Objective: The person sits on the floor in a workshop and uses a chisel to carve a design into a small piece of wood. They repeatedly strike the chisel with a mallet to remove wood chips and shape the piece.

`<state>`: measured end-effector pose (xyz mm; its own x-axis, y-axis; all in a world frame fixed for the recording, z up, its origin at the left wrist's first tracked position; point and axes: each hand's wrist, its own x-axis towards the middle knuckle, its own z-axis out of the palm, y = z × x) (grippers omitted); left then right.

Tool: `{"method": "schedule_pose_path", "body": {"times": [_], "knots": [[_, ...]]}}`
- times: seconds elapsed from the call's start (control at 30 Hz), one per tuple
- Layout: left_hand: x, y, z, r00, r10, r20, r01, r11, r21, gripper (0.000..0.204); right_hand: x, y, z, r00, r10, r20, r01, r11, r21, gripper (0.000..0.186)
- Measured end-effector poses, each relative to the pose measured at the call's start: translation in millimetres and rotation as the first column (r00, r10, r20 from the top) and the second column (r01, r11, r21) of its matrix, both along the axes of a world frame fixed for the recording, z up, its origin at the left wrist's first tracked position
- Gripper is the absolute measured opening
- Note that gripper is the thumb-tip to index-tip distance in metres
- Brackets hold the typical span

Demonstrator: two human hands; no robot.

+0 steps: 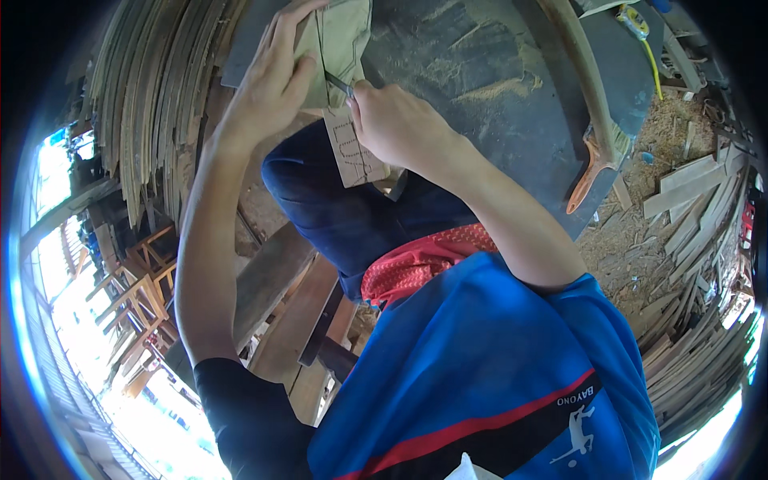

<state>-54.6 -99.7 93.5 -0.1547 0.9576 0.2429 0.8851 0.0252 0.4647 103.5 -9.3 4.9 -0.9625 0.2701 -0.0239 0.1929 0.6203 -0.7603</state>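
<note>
My left hand (pixel 276 76) lies along the left side of a pale tan piece (pixel 348 36), fingers stretched out and thumb apart, pressing on it. A thin dark line runs down this piece; whether it is drawn or cut I cannot tell. In my closed right hand (pixel 400 128) is a slim grey tool (pixel 338 82), its tip touching the pale piece by that line. Its exact kind is hidden by my fingers. Below, partly under my right hand, a flat tan piece with dotted dark markings (pixel 348 148) hangs over my knees.
A dark grey work surface (pixel 432 64) dusted with sawdust lies ahead. On its right are a curved wooden piece (pixel 580 60), an orange-handled brush (pixel 594 168) and a yellow tape measure (pixel 636 24). Stacked wooden strips (pixel 152 88) stand left; offcuts (pixel 696 180) litter the right.
</note>
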Motion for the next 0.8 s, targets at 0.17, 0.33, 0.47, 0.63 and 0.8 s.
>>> {"method": "schedule_pose_path", "body": {"times": [0.17,0.33,0.47,0.63,0.8], "knots": [[4,-5,-10,0.902,0.273,-0.333,-0.274,0.961,0.046,0.036,-1,6,5,1.000,0.027,-0.012,-0.027,0.999,0.022,0.029],[19,1,4,0.761,0.462,-0.455,-0.545,0.837,-0.061,0.041,-3,12,19,0.984,0.079,0.162,-0.075,0.997,-0.033,0.022],[29,2,-3,0.686,0.512,-0.518,-0.649,0.751,-0.118,0.040,2,6,8,0.999,0.019,0.030,-0.019,1.000,0.011,0.030],[32,6,-2,0.636,0.419,-0.648,-0.710,0.646,-0.280,0.051,2,9,27,0.980,0.089,0.178,-0.085,0.996,-0.030,0.020],[32,1,-7,0.728,0.425,-0.537,-0.638,0.707,-0.305,0.052,-5,3,13,0.996,0.033,0.081,-0.029,0.998,-0.049,0.019]]}}
